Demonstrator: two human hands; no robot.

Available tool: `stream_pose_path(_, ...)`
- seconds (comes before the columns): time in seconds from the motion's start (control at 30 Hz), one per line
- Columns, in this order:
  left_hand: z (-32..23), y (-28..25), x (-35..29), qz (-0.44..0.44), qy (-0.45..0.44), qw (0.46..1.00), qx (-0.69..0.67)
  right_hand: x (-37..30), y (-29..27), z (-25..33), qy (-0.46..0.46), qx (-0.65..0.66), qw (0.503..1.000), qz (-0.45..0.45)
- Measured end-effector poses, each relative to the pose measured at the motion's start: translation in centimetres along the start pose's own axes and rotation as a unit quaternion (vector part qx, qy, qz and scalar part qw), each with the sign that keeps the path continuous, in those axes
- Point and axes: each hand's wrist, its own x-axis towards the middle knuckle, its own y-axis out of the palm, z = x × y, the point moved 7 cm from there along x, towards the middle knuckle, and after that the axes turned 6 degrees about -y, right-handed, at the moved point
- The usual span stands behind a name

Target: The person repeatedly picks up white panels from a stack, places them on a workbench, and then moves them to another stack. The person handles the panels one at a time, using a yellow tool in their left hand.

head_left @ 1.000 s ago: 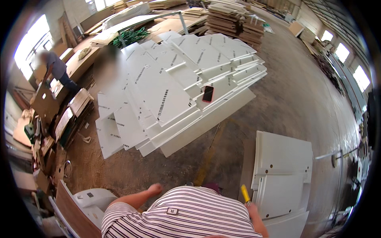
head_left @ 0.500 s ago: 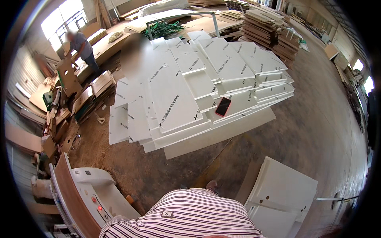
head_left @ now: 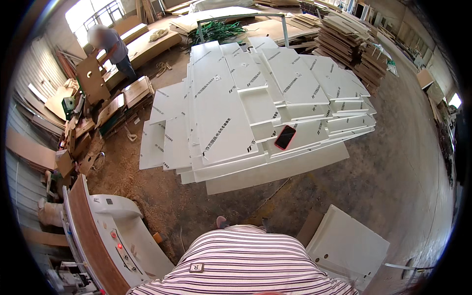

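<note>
Neither of my hands shows; only the front of my striped shirt (head_left: 246,250) and one shoe tip (head_left: 221,222) appear at the lower edge. Ahead lies a wide, layered stack of white panels (head_left: 219,123) with dark printed marks. On its near right part rests a phone (head_left: 285,137) with a dark screen and a red-pink edge. To my lower left stands a white machine (head_left: 116,209) with a brown top strip and red buttons. White boards with small round holes (head_left: 349,241) lean low at my right.
At the far left a person (head_left: 115,51) stands by a long wooden bench (head_left: 157,44). Wood offcuts (head_left: 110,110) crowd the left side. Behind the stack are a metal frame (head_left: 241,16), green straps (head_left: 216,32) and piled brown boards (head_left: 339,42). Sawdust covers the floor (head_left: 137,184) at left.
The panel stack and phone have shifted slightly right in view. My left shoe tip now shows forward where the right one did before. A blurred brown patch beside the stack is gone.
</note>
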Motion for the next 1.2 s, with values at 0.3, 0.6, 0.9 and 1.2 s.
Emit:
stream_pose_path(0.3,-17.8,-3.8,1.0,-0.133,0.266,0.944,0.142,8.9,-10.2,44.4,-0.540,-0.148,0.791,-0.248)
stream_pose_path(0.6,-24.9,2.5,2.0,0.172,0.211,0.955,-0.115,20.9,-3.7,55.3,-0.302,-0.548,0.735,-0.260)
stream_pose_path(0.9,-28.0,4.1,0.8,0.174,0.198,0.947,-0.182,13.8,-5.9,58.8,-0.373,-0.320,0.834,-0.251)
stream_pose_path(1.2,-34.9,8.6,-2.0,0.223,0.242,0.929,-0.169,16.7,-7.4,51.3,-0.336,0.306,0.889,-0.058)
